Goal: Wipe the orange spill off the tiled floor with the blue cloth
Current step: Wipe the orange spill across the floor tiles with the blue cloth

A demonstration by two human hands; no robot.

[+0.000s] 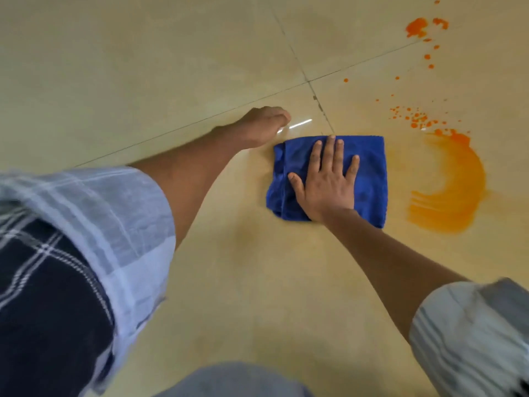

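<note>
A: Where the four tile joints cross on the glossy beige tiled floor (143, 67), what are your hands doing in the head view?

B: My right hand (326, 181) lies flat on the folded blue terry cloth (369, 173), fingers straight and spread, palm pressing it to the floor; nothing is curled round it. My left hand (263, 126) is planted on the tile just left of the cloth, close to it but apart from it. Its fingers point away from me and their tips are hidden, so how far they bend I cannot tell; it holds nothing that I can see.

A: And the spill?

B: The orange spill (455, 193) sits right of the cloth, near it but apart: a broad curved smear, streaked, thickest along its outer edge. Above the smear there is a cluster of small orange droplets (418, 117), and further up, near the top right corner, a bright orange blotch (418, 27) with a few spots trailing down from it. A faint yellowish tint shows on the tile between cloth and smear.

A: Anything else in view?

B: My rolled checked shirt sleeve (94, 213) on the left arm, a pale rolled sleeve (469, 333) on the right, and a blurred bit of grey-blue fabric (237, 381) at the bottom edge
</note>
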